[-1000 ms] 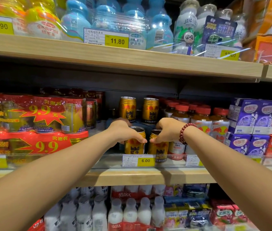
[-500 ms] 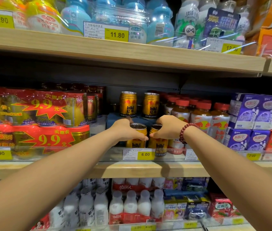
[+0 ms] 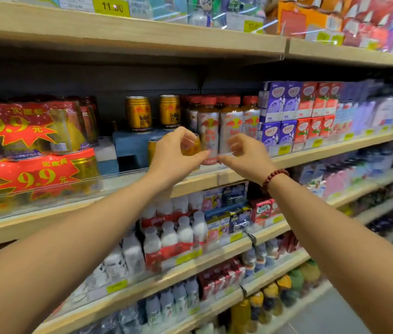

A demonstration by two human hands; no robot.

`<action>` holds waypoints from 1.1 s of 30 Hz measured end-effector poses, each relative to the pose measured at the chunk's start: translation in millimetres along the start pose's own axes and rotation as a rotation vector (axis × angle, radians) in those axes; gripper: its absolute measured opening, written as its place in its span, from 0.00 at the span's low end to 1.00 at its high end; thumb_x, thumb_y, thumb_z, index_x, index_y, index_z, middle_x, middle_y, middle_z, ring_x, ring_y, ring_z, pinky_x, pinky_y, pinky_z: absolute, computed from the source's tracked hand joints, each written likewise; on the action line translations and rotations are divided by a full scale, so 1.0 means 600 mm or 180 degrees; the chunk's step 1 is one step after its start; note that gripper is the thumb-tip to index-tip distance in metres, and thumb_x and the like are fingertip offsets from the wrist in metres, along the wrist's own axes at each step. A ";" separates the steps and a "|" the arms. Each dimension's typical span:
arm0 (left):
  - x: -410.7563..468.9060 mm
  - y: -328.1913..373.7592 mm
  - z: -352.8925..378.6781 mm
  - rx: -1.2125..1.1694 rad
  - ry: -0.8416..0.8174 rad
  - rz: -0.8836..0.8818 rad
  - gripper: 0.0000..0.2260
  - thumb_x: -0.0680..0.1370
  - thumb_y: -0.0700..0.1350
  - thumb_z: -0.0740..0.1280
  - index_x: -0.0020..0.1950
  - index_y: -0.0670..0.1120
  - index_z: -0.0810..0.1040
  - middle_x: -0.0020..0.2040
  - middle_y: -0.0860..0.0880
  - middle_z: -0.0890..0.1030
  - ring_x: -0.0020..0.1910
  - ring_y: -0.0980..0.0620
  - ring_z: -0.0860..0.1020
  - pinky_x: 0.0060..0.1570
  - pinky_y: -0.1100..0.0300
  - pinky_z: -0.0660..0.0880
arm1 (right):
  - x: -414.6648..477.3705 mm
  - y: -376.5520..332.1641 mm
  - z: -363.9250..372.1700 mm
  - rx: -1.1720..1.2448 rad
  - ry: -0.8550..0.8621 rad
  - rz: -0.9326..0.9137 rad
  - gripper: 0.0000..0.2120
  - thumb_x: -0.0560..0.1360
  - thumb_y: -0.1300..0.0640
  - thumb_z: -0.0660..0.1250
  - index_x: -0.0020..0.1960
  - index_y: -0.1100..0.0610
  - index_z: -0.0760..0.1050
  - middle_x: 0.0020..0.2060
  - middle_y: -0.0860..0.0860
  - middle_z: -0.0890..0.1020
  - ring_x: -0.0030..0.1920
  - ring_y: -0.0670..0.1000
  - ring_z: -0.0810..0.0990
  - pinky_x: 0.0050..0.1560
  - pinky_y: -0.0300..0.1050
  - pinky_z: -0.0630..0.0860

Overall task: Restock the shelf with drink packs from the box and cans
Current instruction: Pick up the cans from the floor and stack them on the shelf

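Fingers [image 3: 185, 133] of the left hand [image 3: 176, 155] and right hand [image 3: 247, 155] are loosely curled, tips almost meeting at mid-frame, gripping nothing that shows. Just behind them, gold cans [image 3: 152, 147] stand at the shelf [image 3: 197, 183] front. Placing looks finished; the next move calls for fetching more stock.
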State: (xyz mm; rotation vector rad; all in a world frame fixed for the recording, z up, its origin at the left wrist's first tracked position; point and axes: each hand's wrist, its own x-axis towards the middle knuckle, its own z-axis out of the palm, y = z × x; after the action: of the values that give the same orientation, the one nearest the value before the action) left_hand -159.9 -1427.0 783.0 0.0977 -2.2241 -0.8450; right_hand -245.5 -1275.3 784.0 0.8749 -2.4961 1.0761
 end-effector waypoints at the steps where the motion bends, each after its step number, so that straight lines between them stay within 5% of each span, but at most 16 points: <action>1: -0.011 0.009 0.018 -0.0060 -0.0110 0.0031 0.16 0.69 0.53 0.74 0.51 0.48 0.76 0.48 0.52 0.80 0.48 0.54 0.78 0.49 0.59 0.76 | -0.024 0.013 -0.008 0.0017 0.0013 0.0156 0.24 0.72 0.49 0.70 0.63 0.58 0.71 0.57 0.55 0.78 0.56 0.53 0.77 0.57 0.51 0.76; 7: -0.079 0.069 0.168 -0.0771 -0.0942 -0.0027 0.15 0.69 0.50 0.75 0.49 0.45 0.76 0.47 0.46 0.81 0.48 0.48 0.79 0.52 0.49 0.77 | -0.187 0.132 -0.091 -0.0265 0.0261 0.1009 0.22 0.73 0.49 0.69 0.62 0.58 0.72 0.54 0.54 0.79 0.54 0.53 0.78 0.54 0.48 0.76; 13: -0.169 0.143 0.316 -0.1067 -0.1563 -0.0010 0.12 0.71 0.48 0.73 0.49 0.43 0.77 0.45 0.49 0.79 0.44 0.52 0.77 0.45 0.60 0.71 | -0.331 0.240 -0.159 -0.0255 0.0494 0.1849 0.21 0.73 0.48 0.69 0.62 0.56 0.72 0.54 0.53 0.78 0.53 0.52 0.78 0.55 0.51 0.78; 17: -0.253 0.182 0.422 -0.1103 -0.2044 0.0045 0.11 0.71 0.47 0.73 0.48 0.44 0.78 0.42 0.49 0.79 0.44 0.50 0.78 0.46 0.56 0.74 | -0.435 0.320 -0.193 -0.0246 0.0655 0.2266 0.17 0.73 0.53 0.69 0.59 0.58 0.73 0.43 0.48 0.76 0.47 0.52 0.78 0.53 0.51 0.78; 19: -0.306 0.201 0.485 -0.1037 -0.2302 -0.0048 0.14 0.70 0.50 0.73 0.49 0.44 0.78 0.44 0.49 0.79 0.44 0.50 0.77 0.48 0.55 0.75 | -0.496 0.378 -0.205 -0.0172 0.0687 0.2530 0.18 0.73 0.54 0.69 0.60 0.59 0.73 0.46 0.49 0.75 0.48 0.51 0.76 0.54 0.48 0.76; 22: -0.382 0.196 0.567 -0.1041 -0.2549 -0.0229 0.17 0.67 0.55 0.71 0.47 0.45 0.77 0.42 0.49 0.79 0.44 0.49 0.78 0.46 0.56 0.74 | -0.582 0.457 -0.197 0.0025 0.0745 0.2946 0.19 0.72 0.54 0.70 0.61 0.59 0.73 0.49 0.53 0.76 0.49 0.51 0.76 0.54 0.45 0.75; 28: -0.557 0.136 0.699 -0.0783 -0.3095 -0.0726 0.12 0.70 0.45 0.74 0.50 0.42 0.79 0.45 0.48 0.79 0.46 0.50 0.77 0.47 0.60 0.72 | -0.761 0.588 -0.126 0.0278 0.0925 0.3777 0.18 0.71 0.57 0.71 0.59 0.59 0.75 0.47 0.52 0.77 0.48 0.51 0.77 0.57 0.52 0.75; 33: -0.693 0.049 0.798 -0.0484 -0.3602 -0.0969 0.15 0.70 0.46 0.74 0.53 0.44 0.78 0.49 0.46 0.80 0.51 0.48 0.78 0.51 0.58 0.73 | -0.905 0.671 -0.025 0.0436 0.0766 0.4324 0.19 0.73 0.60 0.69 0.62 0.61 0.72 0.57 0.55 0.77 0.53 0.51 0.75 0.52 0.38 0.69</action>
State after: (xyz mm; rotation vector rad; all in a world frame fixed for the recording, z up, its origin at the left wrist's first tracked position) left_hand -174.8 -1014.6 300.6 -0.1673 -3.2142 -1.4800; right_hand -78.3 -820.4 312.3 -1.1042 -2.6435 1.5046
